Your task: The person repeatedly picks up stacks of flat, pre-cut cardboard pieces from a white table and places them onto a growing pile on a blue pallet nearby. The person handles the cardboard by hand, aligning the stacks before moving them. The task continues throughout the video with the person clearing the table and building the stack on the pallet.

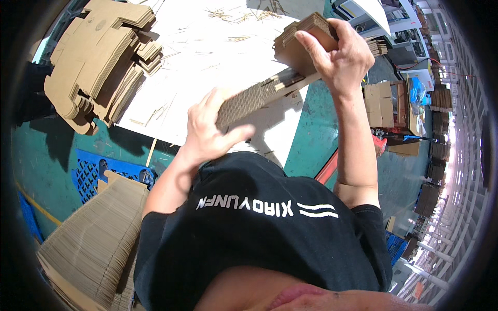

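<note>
A stack of die-cut cardboard pieces [249, 103] is tilted above the white table, its corrugated edges facing up. My right hand [345, 59] grips its far right end, thumb on the near side and fingers wrapped over the back. At the near left end, my left hand [205, 127] cups the stack between fingers and thumb; the thumb is stretched out and blurred. The palm-side contact there is partly hidden. A larger pile of cut cardboard sheets [96, 46] lies at the table's left, apart from both hands.
Thin cardboard scraps [236, 37] litter the white table [189, 67]. At lower left, a tall stack of cardboard [93, 233] stands close to a blue plastic pallet [85, 171] on the green floor. Cardboard boxes [378, 103] and a red bar [328, 167] are to the right.
</note>
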### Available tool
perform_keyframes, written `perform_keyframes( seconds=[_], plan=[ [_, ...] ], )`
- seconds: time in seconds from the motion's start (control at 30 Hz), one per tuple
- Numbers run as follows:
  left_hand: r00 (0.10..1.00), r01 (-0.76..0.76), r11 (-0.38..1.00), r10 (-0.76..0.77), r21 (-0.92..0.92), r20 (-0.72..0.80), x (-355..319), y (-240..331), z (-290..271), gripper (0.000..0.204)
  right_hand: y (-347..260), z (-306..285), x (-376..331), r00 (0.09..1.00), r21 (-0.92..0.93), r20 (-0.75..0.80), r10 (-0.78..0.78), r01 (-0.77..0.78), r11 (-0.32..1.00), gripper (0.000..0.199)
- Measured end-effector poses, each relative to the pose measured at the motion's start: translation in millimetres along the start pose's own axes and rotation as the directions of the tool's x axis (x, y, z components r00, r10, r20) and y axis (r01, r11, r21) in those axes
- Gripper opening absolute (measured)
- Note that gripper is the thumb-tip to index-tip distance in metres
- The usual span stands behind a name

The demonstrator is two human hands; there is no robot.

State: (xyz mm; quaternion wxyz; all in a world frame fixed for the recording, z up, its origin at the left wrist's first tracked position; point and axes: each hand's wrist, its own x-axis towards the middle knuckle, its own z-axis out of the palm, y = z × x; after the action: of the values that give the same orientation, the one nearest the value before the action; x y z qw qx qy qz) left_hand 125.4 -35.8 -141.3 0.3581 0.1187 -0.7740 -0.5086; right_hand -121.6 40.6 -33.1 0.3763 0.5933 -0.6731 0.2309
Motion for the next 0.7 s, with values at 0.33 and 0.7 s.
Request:
perform_keyframes(
  seconds=[0.33, 0.7],
  plan=[
    [0.831, 0.523, 0.654, -0.251, -0.546, 0.496, 66.3, -37.3, 45.9, 0.064, -13.7, -35.8, -19.2, 1.0, 0.051, -0.014, 0.004, -0.003, 0.999, 0.044],
    [0.816, 0.576, 0.427, -0.256, -0.697, 0.518, 72.8, -52.1, 89.4, 0.026, -17.6, -54.8, -31.8, 0.995, 0.043, 0.031, 0.09, -0.092, 0.995, 0.045]
  ],
)
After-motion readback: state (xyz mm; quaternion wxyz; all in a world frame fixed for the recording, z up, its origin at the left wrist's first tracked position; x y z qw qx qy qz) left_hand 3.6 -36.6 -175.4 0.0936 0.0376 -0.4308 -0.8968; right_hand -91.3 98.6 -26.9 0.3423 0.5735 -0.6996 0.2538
